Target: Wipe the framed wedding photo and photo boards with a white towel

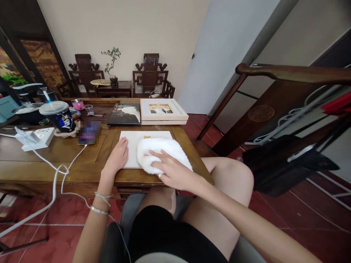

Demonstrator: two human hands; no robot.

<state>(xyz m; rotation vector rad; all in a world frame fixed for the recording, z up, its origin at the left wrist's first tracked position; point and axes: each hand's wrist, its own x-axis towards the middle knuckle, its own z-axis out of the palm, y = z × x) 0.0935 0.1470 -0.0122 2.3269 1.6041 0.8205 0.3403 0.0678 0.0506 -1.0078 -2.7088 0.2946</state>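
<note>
Wiping seems underway (amount done unclear): right hand [173, 171], fingers spread, on cloth [170, 145]; left hand [118, 156], fingers unclenched, at left of board [132, 150].

Cloth [168, 144] atop board [132, 151] on table [85, 166], framed picture [161, 109] behind, phone [89, 132] to the left.
</note>
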